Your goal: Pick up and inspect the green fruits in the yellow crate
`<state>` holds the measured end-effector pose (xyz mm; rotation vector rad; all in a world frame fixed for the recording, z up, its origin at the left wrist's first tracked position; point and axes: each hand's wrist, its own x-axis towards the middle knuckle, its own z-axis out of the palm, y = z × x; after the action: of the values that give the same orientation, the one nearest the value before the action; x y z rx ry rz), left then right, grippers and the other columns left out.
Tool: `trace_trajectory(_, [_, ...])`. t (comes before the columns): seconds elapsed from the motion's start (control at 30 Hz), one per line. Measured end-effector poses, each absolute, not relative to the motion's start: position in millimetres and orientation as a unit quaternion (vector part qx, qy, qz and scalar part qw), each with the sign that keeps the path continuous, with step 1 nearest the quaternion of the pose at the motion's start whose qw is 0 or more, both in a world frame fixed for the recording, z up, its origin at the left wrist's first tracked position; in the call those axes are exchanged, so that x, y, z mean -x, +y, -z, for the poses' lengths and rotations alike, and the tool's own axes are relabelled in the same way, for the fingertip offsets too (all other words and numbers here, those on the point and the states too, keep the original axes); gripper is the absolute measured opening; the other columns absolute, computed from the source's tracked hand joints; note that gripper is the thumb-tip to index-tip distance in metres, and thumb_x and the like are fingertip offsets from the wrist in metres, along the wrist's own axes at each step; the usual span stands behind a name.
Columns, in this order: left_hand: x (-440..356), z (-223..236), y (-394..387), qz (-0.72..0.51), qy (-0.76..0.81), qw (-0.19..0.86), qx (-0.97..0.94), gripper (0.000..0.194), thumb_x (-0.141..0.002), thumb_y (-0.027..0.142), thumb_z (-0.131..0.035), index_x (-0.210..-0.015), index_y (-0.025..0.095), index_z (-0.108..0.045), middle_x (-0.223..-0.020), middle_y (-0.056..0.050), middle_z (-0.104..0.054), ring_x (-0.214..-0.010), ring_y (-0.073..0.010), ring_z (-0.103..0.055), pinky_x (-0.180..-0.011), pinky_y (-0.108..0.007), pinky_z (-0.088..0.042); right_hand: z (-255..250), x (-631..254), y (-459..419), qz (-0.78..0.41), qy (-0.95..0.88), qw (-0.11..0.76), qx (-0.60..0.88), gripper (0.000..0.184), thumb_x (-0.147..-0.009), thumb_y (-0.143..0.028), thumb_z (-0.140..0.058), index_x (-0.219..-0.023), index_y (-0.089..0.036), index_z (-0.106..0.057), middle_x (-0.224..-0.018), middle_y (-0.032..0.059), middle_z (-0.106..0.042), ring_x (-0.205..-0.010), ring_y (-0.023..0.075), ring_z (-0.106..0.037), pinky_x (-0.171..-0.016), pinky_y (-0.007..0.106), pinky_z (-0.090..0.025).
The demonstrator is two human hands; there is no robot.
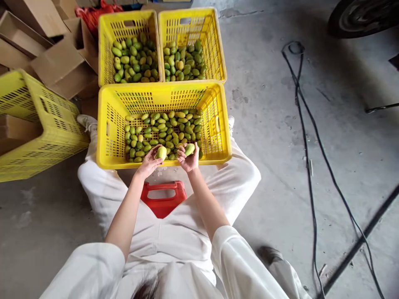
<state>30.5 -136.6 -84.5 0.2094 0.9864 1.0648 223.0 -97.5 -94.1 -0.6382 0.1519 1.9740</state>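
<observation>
My left hand [150, 162] is closed around a pale yellow-green mango [161, 153] above the near rim of the front yellow crate [165, 96]. A little to the right, my right hand [188, 160] grips another small green mango [189, 149], its fingers curled up around the fruit. Inside the front crate, many small green and yellowish mangoes [168, 128] lie spread over the slotted bottom. The crate stands between my legs, on the floor side away from me.
Behind stand two more yellow crates [131, 15] [190, 12] of mangoes. At left are a tilted yellow crate [59, 116] and cardboard boxes [62, 62]. A red stool [163, 205] is under me. Black cable [307, 166] and a wheel [352, 18] lie right; another person's shoe [269, 254] is behind.
</observation>
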Motion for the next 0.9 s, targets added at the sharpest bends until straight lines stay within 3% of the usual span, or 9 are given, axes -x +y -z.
trace_trajectory(0.17, [-32.9,82.6,-136.6,-0.522,0.416,0.744,-0.038,0.024,-0.080,0.026,-0.078,-0.102,0.016,-0.075,-0.086,-0.008,-0.069,-0.070,-0.0155,-0.063,-0.060,-0.025,-0.051,91.6,-221.0,-97.1,-0.805,0.069,0.517,0.281,0.038,-0.105,-0.055,-0.043,-0.090,-0.024,-0.060,-0.066,-0.0057,-0.050,-0.042,0.0067,-0.028,-0.035,0.015,-0.026])
trace_trajectory(0.27, [-34.0,77.5,-136.3,-0.541,0.404,0.737,0.029,0.036,-0.091,0.049,-0.063,-0.098,0.015,-0.072,-0.084,-0.010,-0.067,-0.069,-0.0169,-0.060,-0.062,-0.029,-0.052,90.2,-219.6,-96.5,-0.797,0.065,0.516,0.306,0.039,-0.102,-0.061,-0.047,-0.095,-0.026,-0.063,-0.066,-0.0068,-0.051,-0.040,0.0058,-0.025,-0.035,0.015,-0.023])
trace_trajectory(0.4, [-33.4,72.5,-135.0,-0.561,0.395,0.723,0.085,0.050,-0.093,0.062,-0.052,-0.091,0.015,-0.069,-0.083,-0.011,-0.064,-0.073,-0.0190,-0.061,-0.066,-0.032,-0.053,91.5,-217.5,-94.3,-0.786,0.074,0.521,0.325,0.040,-0.101,-0.064,-0.049,-0.102,-0.028,-0.066,-0.067,-0.0081,-0.051,-0.039,0.0052,-0.021,-0.034,0.015,-0.021])
trace_trajectory(0.47, [-32.4,72.6,-134.6,-0.570,0.382,0.721,0.096,0.052,-0.093,0.064,-0.050,-0.089,0.015,-0.068,-0.084,-0.011,-0.063,-0.077,-0.0202,-0.063,-0.068,-0.033,-0.054,93.8,-215.7,-93.1,-0.775,0.086,0.537,0.322,0.032,-0.102,-0.058,-0.051,-0.107,-0.030,-0.066,-0.072,-0.0069,-0.056,-0.041,0.0055,-0.028,-0.036,0.014,-0.027])
trace_trajectory(0.57, [-31.1,74.1,-134.7,-0.575,0.375,0.721,0.094,0.053,-0.092,0.066,-0.051,-0.087,0.016,-0.067,-0.086,-0.011,-0.063,-0.082,-0.0220,-0.063,-0.069,-0.034,-0.055,99.0,-213.4,-92.4,-0.764,0.096,0.550,0.323,0.018,-0.101,-0.042,-0.057,-0.114,-0.034,-0.066,-0.084,-0.0039,-0.066,-0.056,0.0079,-0.053,-0.048,0.016,-0.046])
trace_trajectory(0.63, [-30.7,74.4,-134.9,-0.576,0.383,0.717,0.086,0.054,-0.091,0.068,-0.052,-0.086,0.017,-0.066,-0.083,-0.010,-0.061,-0.080,-0.0215,-0.061,-0.068,-0.034,-0.054,102.4,-213.1,-93.1,-0.763,0.080,0.548,0.334,0.021,-0.098,-0.030,-0.060,-0.118,-0.036,-0.065,-0.094,-0.0025,-0.071,-0.076,0.0109,-0.066,-0.062,0.021,-0.056])
trace_trajectory(0.73, [-30.7,73.9,-135.0,-0.580,0.388,0.713,0.073,0.056,-0.091,0.071,-0.051,-0.086,0.018,-0.066,-0.079,-0.008,-0.057,-0.072,-0.0191,-0.055,-0.066,-0.033,-0.052,105.1,-214.7,-95.1,-0.767,0.052,0.539,0.346,0.034,-0.091,-0.016,-0.062,-0.119,-0.035,-0.066,-0.103,-0.0024,-0.074,-0.098,0.0132,-0.072,-0.077,0.025,-0.061])
trace_trajectory(0.8, [-30.9,73.7,-134.8,-0.583,0.387,0.711,0.066,0.057,-0.091,0.073,-0.049,-0.086,0.019,-0.066,-0.078,-0.007,-0.056,-0.070,-0.0183,-0.052,-0.066,-0.034,-0.051,104.5,-216.3,-96.0,-0.773,0.043,0.531,0.344,0.035,-0.090,-0.016,-0.063,-0.119,-0.035,-0.067,-0.103,-0.0034,-0.075,-0.095,0.0118,-0.072,-0.074,0.021,-0.061])
trace_trajectory(0.9, [-31.2,73.7,-134.3,-0.577,0.393,0.713,0.057,0.060,-0.089,0.077,-0.048,-0.083,0.020,-0.066,-0.075,-0.006,-0.053,-0.067,-0.0178,-0.050,-0.067,-0.034,-0.050,100.4,-218.1,-96.7,-0.788,0.025,0.516,0.335,0.031,-0.092,-0.024,-0.063,-0.120,-0.036,-0.066,-0.101,-0.0051,-0.074,-0.066,0.0064,-0.064,-0.056,0.015,-0.056])
